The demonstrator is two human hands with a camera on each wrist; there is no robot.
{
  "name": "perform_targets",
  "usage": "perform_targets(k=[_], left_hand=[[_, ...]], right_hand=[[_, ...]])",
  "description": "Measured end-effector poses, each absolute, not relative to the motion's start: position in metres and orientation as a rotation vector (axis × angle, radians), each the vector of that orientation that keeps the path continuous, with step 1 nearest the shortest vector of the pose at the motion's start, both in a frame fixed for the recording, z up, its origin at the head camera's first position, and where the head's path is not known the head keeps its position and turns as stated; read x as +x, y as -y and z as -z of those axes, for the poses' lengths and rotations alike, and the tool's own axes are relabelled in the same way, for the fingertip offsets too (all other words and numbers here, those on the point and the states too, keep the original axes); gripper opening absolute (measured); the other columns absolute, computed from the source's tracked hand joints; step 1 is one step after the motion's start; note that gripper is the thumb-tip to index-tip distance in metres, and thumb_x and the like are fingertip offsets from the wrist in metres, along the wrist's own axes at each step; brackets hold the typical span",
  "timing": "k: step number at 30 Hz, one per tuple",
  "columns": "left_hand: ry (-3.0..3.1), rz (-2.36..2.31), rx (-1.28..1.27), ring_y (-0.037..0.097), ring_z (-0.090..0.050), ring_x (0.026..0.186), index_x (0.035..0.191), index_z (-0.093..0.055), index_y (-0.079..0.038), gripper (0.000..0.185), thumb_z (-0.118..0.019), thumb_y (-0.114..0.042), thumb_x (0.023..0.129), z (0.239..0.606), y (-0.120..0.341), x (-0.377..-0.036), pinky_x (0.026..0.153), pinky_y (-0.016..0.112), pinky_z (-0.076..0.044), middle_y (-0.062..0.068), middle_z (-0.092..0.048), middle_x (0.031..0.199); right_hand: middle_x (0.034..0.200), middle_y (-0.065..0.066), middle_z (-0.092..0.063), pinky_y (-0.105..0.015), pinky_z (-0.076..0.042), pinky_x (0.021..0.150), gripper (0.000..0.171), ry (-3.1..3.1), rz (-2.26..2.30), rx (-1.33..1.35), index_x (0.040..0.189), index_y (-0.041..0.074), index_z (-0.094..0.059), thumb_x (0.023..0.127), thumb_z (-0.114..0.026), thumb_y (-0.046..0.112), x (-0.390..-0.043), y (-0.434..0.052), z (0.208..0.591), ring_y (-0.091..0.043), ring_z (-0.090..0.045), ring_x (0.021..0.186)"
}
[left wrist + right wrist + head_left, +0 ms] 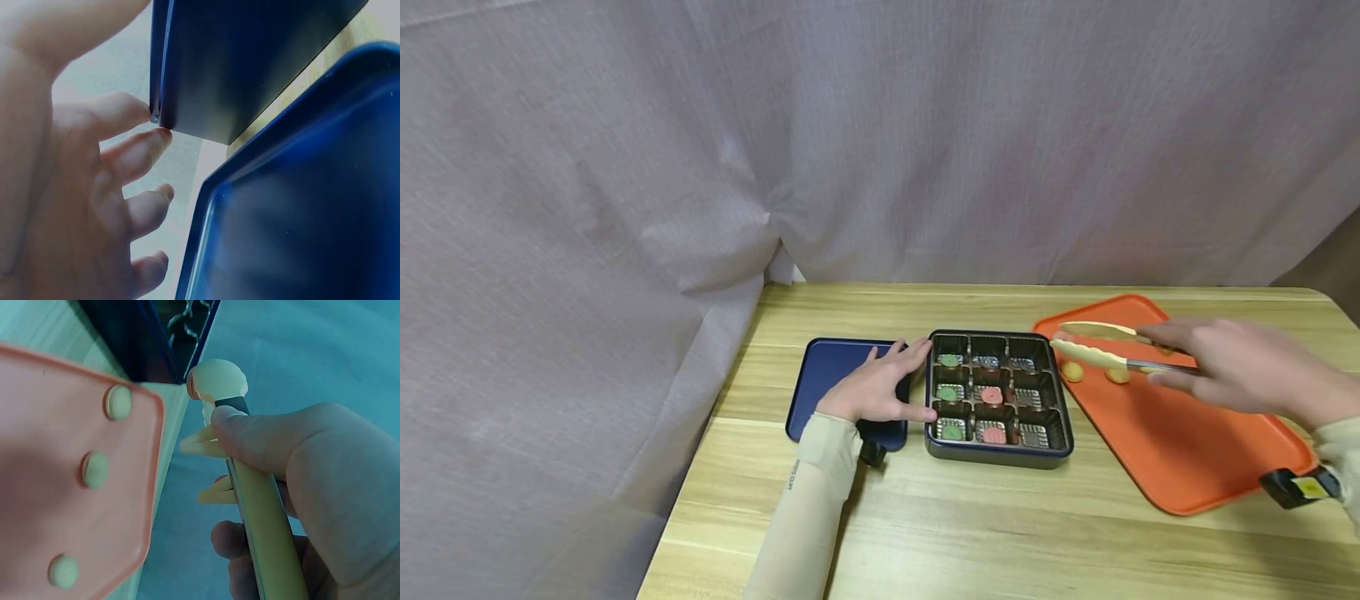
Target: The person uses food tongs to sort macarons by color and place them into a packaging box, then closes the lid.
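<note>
My left hand (874,390) rests beside the dark blue box (1000,454), its spread thumb and fingers touching the left side near the corners. A black divided insert in the box has green macarons (951,392) down the left column and two pink macarons (992,394) in the middle column. Over the orange tray (1187,458), my right hand (1240,362) grips a pair of tongs (1161,367) with cream tips. The tips point at the box's back right corner, with a small pinkish edge (191,384) showing at them; it seems to be a macaron.
Left of the box lies a blue lid (835,379), partly under my left hand and wrist. Several pale yellow macarons (1072,371) sit on the tray. A grey curtain (925,150) hangs behind the wooden table (970,533).
</note>
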State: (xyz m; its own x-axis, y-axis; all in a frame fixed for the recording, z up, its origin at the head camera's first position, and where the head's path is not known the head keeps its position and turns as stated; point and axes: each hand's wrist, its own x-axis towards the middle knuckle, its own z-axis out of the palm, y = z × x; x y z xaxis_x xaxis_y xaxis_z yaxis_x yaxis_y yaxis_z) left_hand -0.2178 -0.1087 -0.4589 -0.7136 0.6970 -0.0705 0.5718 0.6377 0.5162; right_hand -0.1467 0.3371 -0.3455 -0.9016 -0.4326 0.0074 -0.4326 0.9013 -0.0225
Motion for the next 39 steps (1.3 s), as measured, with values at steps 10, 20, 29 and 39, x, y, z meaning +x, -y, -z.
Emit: perform_targets(k=[10,20,29,39], left_hand=[[-2.607,-0.677,1.025,0.034,-0.011,0.163,0.171,-0.013,-0.022,0.114,-0.075,-0.068,0.087,0.459,0.106,-0.218,0.127,0.066,-0.007,-0.001,-0.015,0.177],[-2.609,-0.673,1.033,0.036,-0.012,0.162,0.171,-0.014,-0.021,0.114,-0.075,-0.068,0.086,0.458,0.106,-0.218,0.127,0.067,-0.008,0.001,-0.016,0.177],[-2.602,-0.669,1.022,0.033,-0.010,0.163,0.171,-0.012,-0.024,0.114,-0.076,-0.067,0.086,0.459,0.105,-0.217,0.128,0.064,-0.006,-0.007,-0.011,0.177],[-2.607,-0.666,1.023,0.034,-0.011,0.163,0.171,-0.013,-0.023,0.114,-0.076,-0.067,0.087,0.457,0.105,-0.216,0.128,0.065,-0.007,-0.001,-0.015,0.177]], right_hand=[[0.133,-0.014,-0.071,-0.057,-0.058,0.087,0.060,3.011,-0.107,0.828,0.140,0.005,-0.067,0.090,-0.084,0.033,-0.153,-0.309,0.345,-0.032,-0.072,0.112],[0.135,-0.012,-0.071,-0.057,-0.058,0.090,0.056,3.011,-0.136,0.908,0.140,0.005,-0.068,0.093,-0.082,0.030,-0.161,-0.282,0.350,-0.032,-0.069,0.119],[0.133,-0.015,-0.072,-0.050,-0.060,0.082,0.056,2.963,-0.099,0.998,0.141,0.004,-0.067,0.093,-0.082,0.028,-0.165,-0.269,0.354,-0.028,-0.074,0.103],[0.133,-0.015,-0.071,-0.053,-0.060,0.082,0.058,2.975,-0.080,0.999,0.143,0.003,-0.065,0.094,-0.081,0.030,-0.167,-0.262,0.355,-0.031,-0.074,0.104]])
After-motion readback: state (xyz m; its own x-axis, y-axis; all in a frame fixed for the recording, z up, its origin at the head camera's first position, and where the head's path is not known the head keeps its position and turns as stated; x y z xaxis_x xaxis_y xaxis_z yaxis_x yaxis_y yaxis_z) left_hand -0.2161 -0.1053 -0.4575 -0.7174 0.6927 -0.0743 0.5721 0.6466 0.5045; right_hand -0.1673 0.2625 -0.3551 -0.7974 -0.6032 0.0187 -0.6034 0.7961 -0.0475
